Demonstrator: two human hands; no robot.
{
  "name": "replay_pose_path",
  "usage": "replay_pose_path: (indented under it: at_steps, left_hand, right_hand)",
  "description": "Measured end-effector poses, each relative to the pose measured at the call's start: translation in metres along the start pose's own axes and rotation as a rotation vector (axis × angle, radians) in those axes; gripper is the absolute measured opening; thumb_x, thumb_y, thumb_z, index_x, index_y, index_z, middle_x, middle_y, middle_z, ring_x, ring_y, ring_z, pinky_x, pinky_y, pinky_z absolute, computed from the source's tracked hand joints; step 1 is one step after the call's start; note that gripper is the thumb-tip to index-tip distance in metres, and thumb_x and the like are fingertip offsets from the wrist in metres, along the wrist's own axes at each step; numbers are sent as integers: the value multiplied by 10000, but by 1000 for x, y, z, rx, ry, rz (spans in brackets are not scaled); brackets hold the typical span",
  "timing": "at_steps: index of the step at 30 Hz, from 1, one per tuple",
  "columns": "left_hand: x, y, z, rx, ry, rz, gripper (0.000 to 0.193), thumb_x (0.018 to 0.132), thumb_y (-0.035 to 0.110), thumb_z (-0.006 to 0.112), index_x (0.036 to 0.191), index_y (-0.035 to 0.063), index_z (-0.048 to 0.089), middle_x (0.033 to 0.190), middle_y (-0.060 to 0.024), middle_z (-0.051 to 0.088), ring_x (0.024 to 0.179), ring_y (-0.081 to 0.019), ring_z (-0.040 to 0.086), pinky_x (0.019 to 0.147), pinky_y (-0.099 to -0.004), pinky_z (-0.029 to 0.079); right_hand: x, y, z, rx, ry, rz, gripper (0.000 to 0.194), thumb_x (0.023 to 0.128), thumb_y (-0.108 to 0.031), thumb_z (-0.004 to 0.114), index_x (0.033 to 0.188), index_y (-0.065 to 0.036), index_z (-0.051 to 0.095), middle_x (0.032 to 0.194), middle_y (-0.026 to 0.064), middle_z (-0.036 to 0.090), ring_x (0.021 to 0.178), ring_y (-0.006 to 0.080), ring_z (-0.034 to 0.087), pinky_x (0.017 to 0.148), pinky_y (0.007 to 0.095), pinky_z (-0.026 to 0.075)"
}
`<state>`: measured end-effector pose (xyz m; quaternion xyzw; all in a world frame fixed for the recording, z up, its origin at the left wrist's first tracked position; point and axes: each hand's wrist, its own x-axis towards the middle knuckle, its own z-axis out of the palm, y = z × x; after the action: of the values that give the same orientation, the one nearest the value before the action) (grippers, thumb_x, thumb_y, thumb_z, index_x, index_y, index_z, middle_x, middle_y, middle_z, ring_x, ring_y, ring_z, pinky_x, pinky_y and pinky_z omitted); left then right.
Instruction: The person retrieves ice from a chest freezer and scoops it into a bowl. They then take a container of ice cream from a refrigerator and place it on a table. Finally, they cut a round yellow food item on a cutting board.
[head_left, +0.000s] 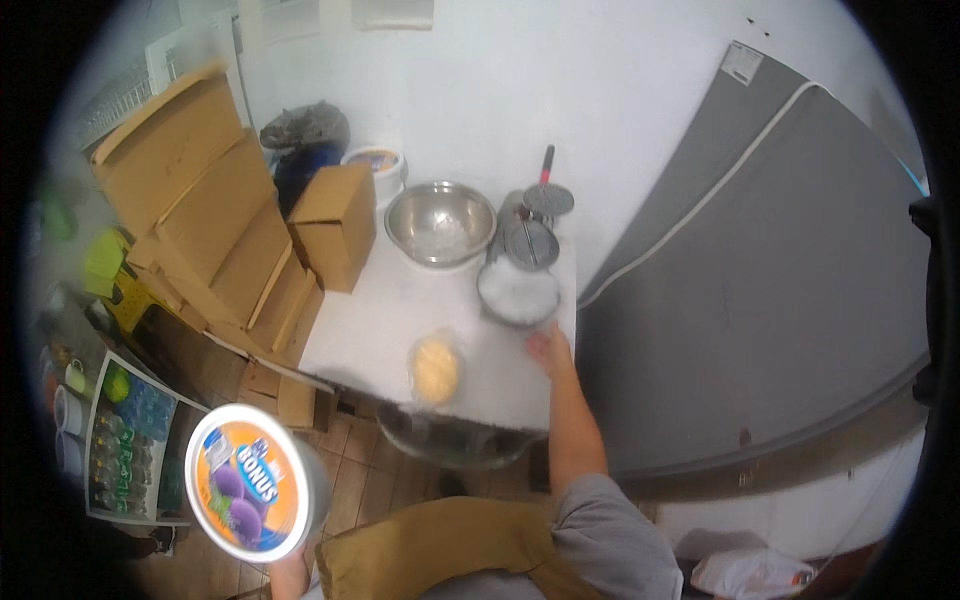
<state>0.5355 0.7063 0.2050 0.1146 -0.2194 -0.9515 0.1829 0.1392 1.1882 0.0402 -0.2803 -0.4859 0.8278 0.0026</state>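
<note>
A white round plastic tub with an orange printed lid (247, 484) is held up at the lower left by my left hand (291, 566), most of which the tub hides. Near the table's right edge, my right hand (550, 349) is beside a bowl with white contents (519, 289); whether it touches the rim cannot be told. A pale yellow mass in clear plastic (436, 370) lies by the front edge of the white table (480, 367). Behind the bowl stands a metal press with round plates (532, 241). A steel mixing bowl (441, 223) sits left of the press.
Folded cardboard boxes (217, 217) lean at the table's left, beside a smaller cardboard box (336, 225). Another white tub (377, 169) stands against the wall. A big grey appliance panel (765, 270) with a white cable rises on the right. Below the front edge is a large round container (454, 442).
</note>
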Motion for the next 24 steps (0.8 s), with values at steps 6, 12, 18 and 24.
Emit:
replay_pose_path:
  at_steps: [6, 12, 18, 24]
  left_hand:
    - [-10, -31, 28, 25, 104, 187, 659, 920, 525, 495, 1390, 69, 419, 1382, -179, 465, 1245, -354, 478, 1059, -529, 392]
    - [22, -52, 47, -77, 38, 244, 662, 916, 526, 499, 1387, 67, 422, 1382, -182, 466, 1245, -357, 478, 1059, -532, 390]
    - [16, -46, 63, -163, -17, 325, 665, 913, 527, 502, 1384, 64, 426, 1382, -185, 466, 1244, -361, 478, 1059, -536, 389]
    - [32, 1, 22, -230, 11, 395, 668, 909, 528, 506, 1382, 62, 429, 1381, -189, 466, 1244, -364, 478, 1059, -540, 387]
  right_hand:
    - [66, 20, 6, 174, -257, -21, 469, 981, -329, 506, 1357, -82, 375, 1244, 163, 486, 1104, 348, 528, 957, 520, 461]
    - [20, -8, -35, 7, -146, -136, 532, 950, -295, 478, 1381, -14, 347, 1344, 185, 427, 1187, 361, 467, 999, 504, 428]
    - [-68, -50, -111, -318, -305, -82, 842, 866, -384, 669, 1474, -1, 231, 1520, 147, 189, 1305, 336, 360, 980, 502, 407]
    - [-176, -42, -60, -459, -343, -72, 508, 957, -229, 541, 1375, 35, 424, 1291, 172, 528, 1130, 276, 543, 907, 409, 494]
